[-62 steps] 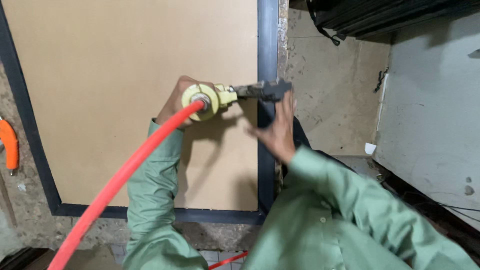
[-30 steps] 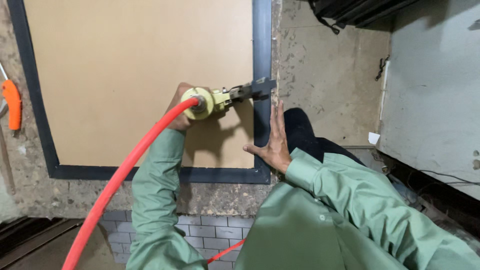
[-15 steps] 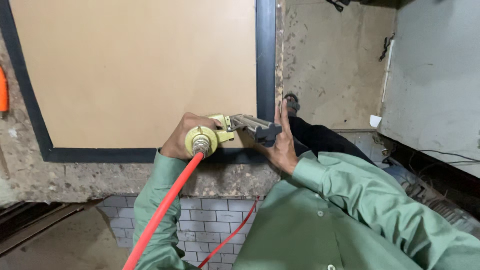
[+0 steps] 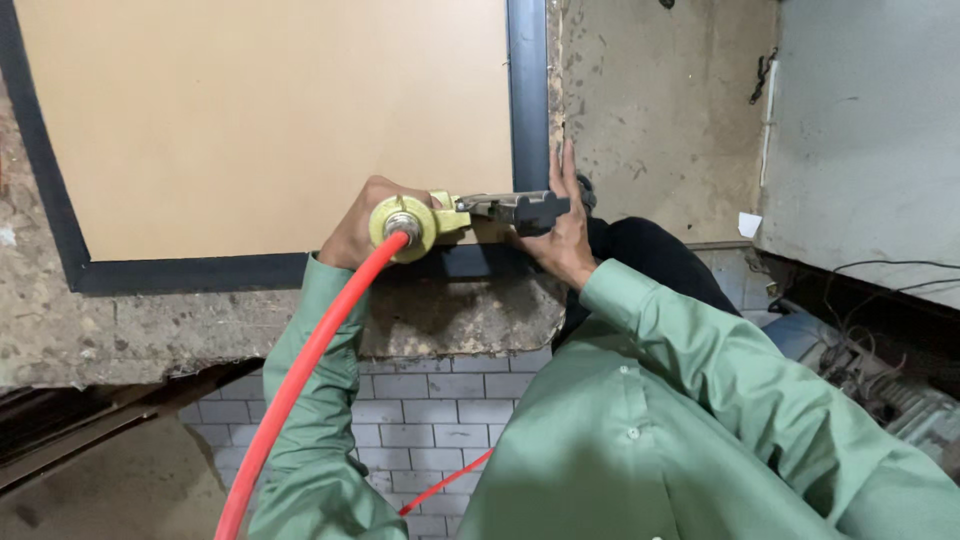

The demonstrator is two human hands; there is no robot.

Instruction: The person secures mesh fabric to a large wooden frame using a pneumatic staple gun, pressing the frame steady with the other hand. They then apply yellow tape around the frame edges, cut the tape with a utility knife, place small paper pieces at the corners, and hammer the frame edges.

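Much of the left hand (image 4: 362, 222) is hidden behind the round yellow-green rear cap of the air stapler (image 4: 470, 212), so only the knuckles and the back of the hand show; the fingers are clenched about the tool's grip, though the grip itself cannot be seen. The tool's dark grey nose lies across the bottom right corner of the framed board (image 4: 270, 130), and where its tip meets the frame is covered by the right hand (image 4: 562, 225). That hand lies flat with fingers stretched out and released, grasping nothing, pressed against the right-hand strip of the dark frame (image 4: 527, 90) near the same corner. A red air hose (image 4: 300, 370) runs from the cap down to the lower edge of the view, where it is cut off; a thinner red line shows between the sleeves lower down, its ends out of sight. The board's top and left parts run out of the picture. The board is pale tan with a dark grey border and lies on a rough, chipped concrete slab (image 4: 130, 330) whose front edge is broken and stained. Below the slab is a wall of small grey-white tiles (image 4: 420, 400). To the right stand a mottled plaster wall (image 4: 650, 100) and a pale grey panel (image 4: 860, 130), with dim cables and machinery below it that are hard to make out.
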